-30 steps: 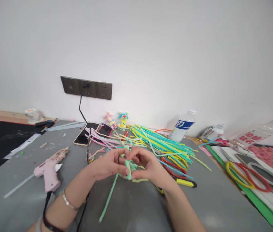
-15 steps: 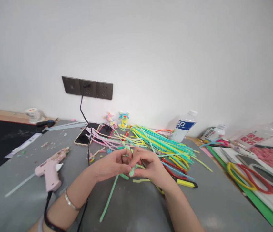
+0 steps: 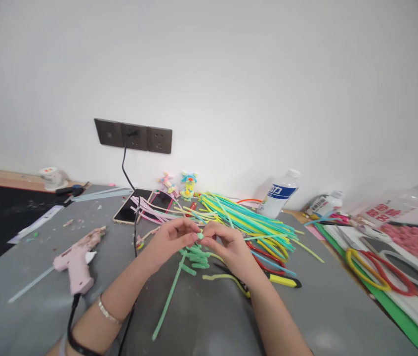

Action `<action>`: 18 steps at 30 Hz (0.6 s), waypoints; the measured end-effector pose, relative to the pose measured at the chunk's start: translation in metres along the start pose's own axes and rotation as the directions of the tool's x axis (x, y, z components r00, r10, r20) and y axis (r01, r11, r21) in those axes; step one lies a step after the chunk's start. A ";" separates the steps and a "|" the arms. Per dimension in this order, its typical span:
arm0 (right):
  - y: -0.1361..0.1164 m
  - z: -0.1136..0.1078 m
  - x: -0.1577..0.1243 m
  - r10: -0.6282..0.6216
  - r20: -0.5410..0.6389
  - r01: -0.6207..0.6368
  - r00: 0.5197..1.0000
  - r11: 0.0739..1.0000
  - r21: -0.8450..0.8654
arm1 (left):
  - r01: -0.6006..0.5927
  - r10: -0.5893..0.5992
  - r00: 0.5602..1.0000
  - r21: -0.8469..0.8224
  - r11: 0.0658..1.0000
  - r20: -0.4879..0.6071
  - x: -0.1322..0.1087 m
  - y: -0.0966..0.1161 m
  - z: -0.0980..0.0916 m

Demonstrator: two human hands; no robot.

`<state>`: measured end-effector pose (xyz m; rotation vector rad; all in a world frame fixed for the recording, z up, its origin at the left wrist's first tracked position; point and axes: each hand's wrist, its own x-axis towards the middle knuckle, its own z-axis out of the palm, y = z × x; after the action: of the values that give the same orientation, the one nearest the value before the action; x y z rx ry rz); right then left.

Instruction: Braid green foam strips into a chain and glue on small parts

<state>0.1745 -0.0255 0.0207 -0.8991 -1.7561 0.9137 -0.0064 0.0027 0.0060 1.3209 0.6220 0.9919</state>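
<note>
My left hand point(image 3: 175, 243) and my right hand point(image 3: 227, 245) meet at the middle of the table. Both pinch a small pale green piece point(image 3: 200, 236) between their fingertips. Several short green fuzzy pieces point(image 3: 196, 257) lie on the table just below my fingers. A long green stem point(image 3: 170, 295) slants toward the front edge. Behind my right hand spreads a bundle of yellow, green and teal stems point(image 3: 253, 222). Pink stems point(image 3: 157, 212) lie behind my left hand.
On the grey table point(image 3: 187, 326), a pink glue gun point(image 3: 75, 262) lies left, its cable running past my left forearm. Phones point(image 3: 133, 205), two small figures point(image 3: 188, 185), a bottle point(image 3: 278, 194), a yellow-handled cutter point(image 3: 285, 281) and scissors point(image 3: 368, 269) surround the hands.
Both hands have risen slightly, away from the table, with the small green piece. More of the short green pieces below them now shows.
</note>
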 end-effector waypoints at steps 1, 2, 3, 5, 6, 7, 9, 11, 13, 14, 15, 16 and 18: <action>0.000 0.000 0.000 0.005 0.001 -0.005 1.000 1.000 -0.023 | -0.010 0.011 1.000 0.023 1.000 -0.012 0.000 0.000 0.000; 0.000 0.000 0.000 0.006 0.004 -0.006 1.000 0.999 -0.045 | -0.020 0.021 1.000 0.052 0.998 -0.017 0.000 0.001 0.000; 0.000 0.000 0.000 0.005 0.008 -0.004 1.000 0.998 -0.064 | -0.030 0.032 0.999 0.088 0.996 -0.014 0.000 0.001 0.000; -0.001 0.000 0.000 0.006 0.021 -0.004 1.000 0.996 -0.088 | -0.057 0.057 0.998 0.169 0.984 0.009 0.000 0.001 0.000; -0.001 0.000 0.000 0.013 0.027 -0.010 1.000 0.996 -0.093 | -0.073 0.070 0.997 0.211 0.975 0.023 -0.001 0.001 0.000; -0.001 0.000 0.000 0.024 0.033 -0.021 0.999 0.995 -0.095 | -0.090 0.083 0.996 0.254 0.963 0.039 -0.001 0.001 0.001; -0.003 0.001 0.000 0.052 0.050 -0.047 0.997 0.995 -0.093 | -0.122 0.104 0.992 0.338 0.933 0.070 -0.003 0.002 0.001; -0.004 0.002 -0.001 0.069 0.081 -0.062 0.994 0.994 -0.085 | -0.142 0.111 0.989 0.411 0.901 0.098 -0.005 0.003 0.002; -0.005 0.004 -0.001 0.071 0.117 -0.062 0.991 0.995 -0.078 | -0.153 0.113 0.987 0.467 0.871 0.113 -0.007 0.005 0.001; -0.004 0.005 -0.002 0.071 0.129 -0.062 0.989 0.995 -0.075 | -0.155 0.113 0.987 0.494 0.856 0.114 -0.007 0.006 0.001; -0.004 0.006 -0.002 0.073 0.136 -0.063 0.988 0.995 -0.072 | -0.155 0.112 0.987 0.519 0.841 0.113 -0.008 0.006 0.001; -0.004 0.006 -0.002 0.076 0.139 -0.067 0.987 0.995 -0.067 | -0.155 0.112 0.987 0.542 0.826 0.112 -0.008 0.007 0.000; -0.002 0.008 -0.002 0.085 0.134 -0.078 0.987 0.995 -0.055 | -0.154 0.110 0.988 0.577 0.802 0.112 -0.008 0.008 0.000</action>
<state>0.1674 -0.0295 0.0200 -0.9659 -1.8765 1.0091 -0.0121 -0.0043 0.0122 1.9632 0.8279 0.8872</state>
